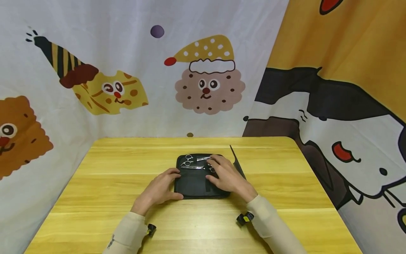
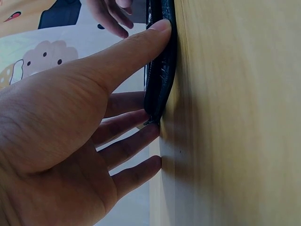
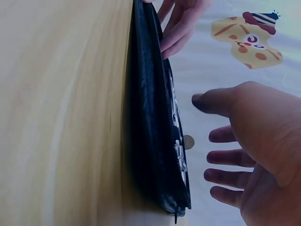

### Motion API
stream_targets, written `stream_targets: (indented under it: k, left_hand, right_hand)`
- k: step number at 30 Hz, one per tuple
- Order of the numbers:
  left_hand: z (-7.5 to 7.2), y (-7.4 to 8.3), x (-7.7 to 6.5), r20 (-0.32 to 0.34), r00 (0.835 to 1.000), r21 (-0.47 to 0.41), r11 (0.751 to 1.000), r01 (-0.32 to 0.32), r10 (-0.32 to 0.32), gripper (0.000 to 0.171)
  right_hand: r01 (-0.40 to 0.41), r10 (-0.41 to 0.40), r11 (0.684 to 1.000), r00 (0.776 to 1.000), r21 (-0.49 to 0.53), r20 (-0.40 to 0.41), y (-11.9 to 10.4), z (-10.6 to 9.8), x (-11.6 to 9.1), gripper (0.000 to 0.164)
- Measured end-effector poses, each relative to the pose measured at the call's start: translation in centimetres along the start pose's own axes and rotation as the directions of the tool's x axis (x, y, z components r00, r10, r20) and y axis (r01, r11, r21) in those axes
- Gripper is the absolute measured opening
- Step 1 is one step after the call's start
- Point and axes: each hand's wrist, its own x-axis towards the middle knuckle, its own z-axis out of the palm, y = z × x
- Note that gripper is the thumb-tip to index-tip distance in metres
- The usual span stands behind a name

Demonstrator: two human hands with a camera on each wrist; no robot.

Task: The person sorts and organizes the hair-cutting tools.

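A black zip case [image 1: 190, 185] lies on the table, with silvery hairdressing scissors [image 1: 192, 167] along its far part. A second metal piece [image 1: 203, 158] lies behind them, partly covered by my right hand. My left hand [image 1: 160, 187] rests at the case's left side. In the left wrist view its thumb touches the case edge, while the other fingers stretch past the corner, fairly straight. My right hand [image 1: 226, 173] is over the case's right part. The right wrist view shows this hand [image 3: 268, 146] apart from the case, its fingers loosely extended and holding nothing.
Right of the case is a thin black pointed piece [image 1: 236, 162], probably a tail comb, partly hidden by my right hand. The wooden table [image 1: 111, 169] ends at a printed cartoon curtain [image 1: 133, 28] behind it and at the sides.
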Motion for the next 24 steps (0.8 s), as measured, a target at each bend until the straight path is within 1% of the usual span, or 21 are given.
stream_targets:
  k: [3,8,13,17,20,24]
  left_hand:
    - [0.0,0.1,0.0,-0.005,1.000,-0.003,1.000,-0.001,0.001,0.085]
    - [0.0,0.1,-0.1,0.000,1.000,0.001,1.000,-0.001,0.001,0.085]
    - [0.1,0.0,0.0,-0.003,1.000,0.001,1.000,-0.005,0.005,0.085]
    - [0.1,0.0,0.0,-0.009,1.000,0.001,1.000,-0.010,0.010,0.084]
    - [0.0,0.1,-0.1,-0.012,1.000,-0.005,1.000,-0.013,0.013,0.084]
    - [-0.1,0.1,-0.1,-0.008,1.000,-0.007,1.000,-0.009,0.009,0.085]
  right_hand:
    - [0.044,-0.044,0.999,0.999,0.017,-0.010,-0.3,-0.4,-0.7,0.065]
    - [0.091,-0.092,0.995,0.995,0.038,0.026,-1.0,-0.3,-2.2,0.064]
    - [0.100,-0.103,0.995,0.990,0.030,0.092,-1.2,-0.2,-3.7,0.062]
    - [0.098,-0.101,0.995,0.986,0.035,0.133,-1.3,-0.2,-4.4,0.060]
    - [0.101,-0.104,0.994,0.985,0.030,0.139,-1.3,-0.2,-4.5,0.058]
    - [0.121,-0.121,0.993,0.984,0.008,0.127,-1.2,-0.1,-4.5,0.053]
